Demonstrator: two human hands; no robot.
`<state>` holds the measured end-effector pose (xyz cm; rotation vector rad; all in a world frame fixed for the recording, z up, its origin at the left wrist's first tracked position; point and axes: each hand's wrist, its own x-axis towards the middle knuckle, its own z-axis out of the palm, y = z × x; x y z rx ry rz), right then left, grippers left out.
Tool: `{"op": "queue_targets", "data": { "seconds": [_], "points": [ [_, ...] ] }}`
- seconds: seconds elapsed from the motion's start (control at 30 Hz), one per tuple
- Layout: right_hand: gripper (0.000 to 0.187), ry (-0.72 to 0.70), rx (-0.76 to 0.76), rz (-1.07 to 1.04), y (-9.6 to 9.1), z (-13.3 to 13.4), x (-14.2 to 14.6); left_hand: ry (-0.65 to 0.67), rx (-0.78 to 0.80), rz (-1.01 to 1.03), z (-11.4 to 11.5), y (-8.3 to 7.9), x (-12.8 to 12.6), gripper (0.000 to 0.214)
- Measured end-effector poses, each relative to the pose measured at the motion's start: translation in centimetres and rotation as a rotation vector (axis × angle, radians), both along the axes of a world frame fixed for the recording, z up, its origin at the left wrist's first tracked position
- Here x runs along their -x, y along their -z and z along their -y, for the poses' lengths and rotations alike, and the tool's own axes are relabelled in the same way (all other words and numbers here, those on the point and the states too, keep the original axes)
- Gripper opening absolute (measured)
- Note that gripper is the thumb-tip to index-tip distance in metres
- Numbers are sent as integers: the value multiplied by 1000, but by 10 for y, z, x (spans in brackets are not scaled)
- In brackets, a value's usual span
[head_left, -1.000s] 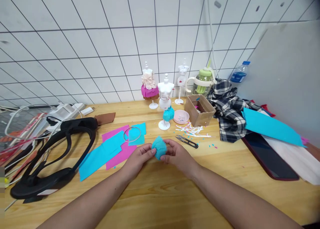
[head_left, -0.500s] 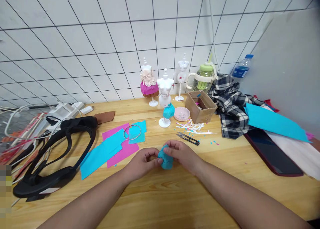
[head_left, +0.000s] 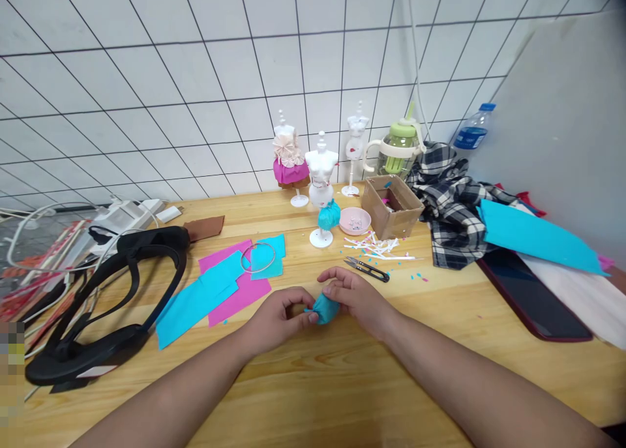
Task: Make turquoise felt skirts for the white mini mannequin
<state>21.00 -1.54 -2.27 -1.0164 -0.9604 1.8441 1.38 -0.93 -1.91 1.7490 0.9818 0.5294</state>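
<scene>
A small puffed piece of blue crepe paper [head_left: 327, 310] is between my two hands, just above the wooden table. My left hand [head_left: 282, 317] pinches its gathered end between thumb and forefinger. On the other side, my right hand [head_left: 356, 299] grips the upper right of it with bent fingers. Beyond the hands, a white mini dress form [head_left: 321, 167] stands upright with a blue puffed piece [head_left: 329, 214] by its lower part. Black thread snips [head_left: 368, 269] lie just past my right hand. Blue paper strips [head_left: 203, 298] and pink paper [head_left: 244, 301] lie to the left, with a hoop [head_left: 257, 257] on top.
A dressed form [head_left: 291, 164] and another white form [head_left: 356, 141] stand behind. Paper scraps [head_left: 379, 246], a pink dish [head_left: 355, 222] and a cardboard box [head_left: 392, 213] sit to the right. A phone [head_left: 535, 298] lies far right; a black headset-like frame [head_left: 171, 304] lies left.
The blue paper has turned and become rounder, its gathered end now pointing toward my left fingers. My right fingers have shifted slightly upward on it.
</scene>
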Motion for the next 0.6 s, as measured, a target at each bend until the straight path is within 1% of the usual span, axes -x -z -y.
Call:
{"op": "queue_targets", "data": {
  "seconds": [0.07,0.2,0.33,0.4,0.5,0.6],
  "points": [
    [30,12,6,6,0,0,0,-19,19,26,-1,1,0,24],
    [29,-48,12,54,-2,2,3,-25,15,18,-2,1,0,25],
    [33,-1,54,79,-3,3,3,-28,57,60,-1,1,0,25],
    [37,8,73,35,-2,2,2,-35,93,77,-1,2,1,27],
    [43,8,25,-64,2,-1,-1,-25,118,111,-4,5,4,29],
    [45,73,-23,-189,3,-3,-2,-29,115,192,-7,8,6,42]
  ]
}}
